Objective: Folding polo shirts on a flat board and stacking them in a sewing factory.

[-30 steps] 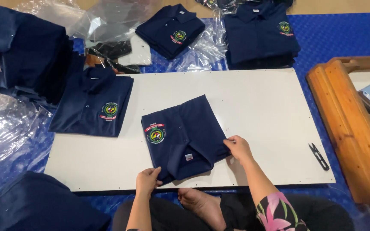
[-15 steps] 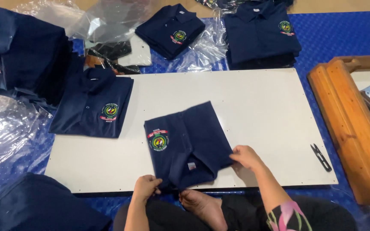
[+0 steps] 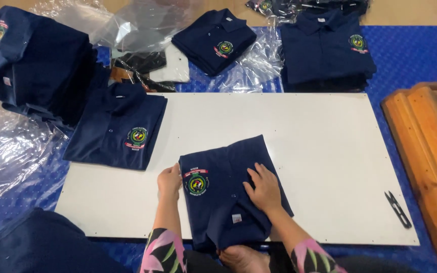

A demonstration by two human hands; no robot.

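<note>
A folded navy polo shirt [image 3: 228, 189] of soft matte knit lies at the near edge of the smooth white rectangular tabletop [image 3: 330, 151], its bottom part hanging over that edge toward the person's lap. A round embroidered badge in green, yellow and red sits on its chest just right of the left hand [image 3: 169, 181], and a small white label shows below the right hand [image 3: 265, 188]. The left hand's grip is closed lightly on the shirt's left edge, fingers curled over the fold; the right hand lies flat and open on the cloth, palm down, pressing rather than holding. Up and left of the left grip another folded navy shirt [image 3: 120, 129] with the same badge rests on the tabletop corner, and beyond it is a stack of dark shirts [image 3: 36, 60] amid crinkled, glossy clear plastic bags [image 3: 11, 146]. Far to the right of the right hand lies a small black thread snip [image 3: 398, 208], near a varnished wooden frame [image 3: 426, 151]. Compared with half a second ago, both hands have moved from the shirt's lower corners up onto it: the left now holds beside the badge and the right has come to the middle of the cloth.
</note>
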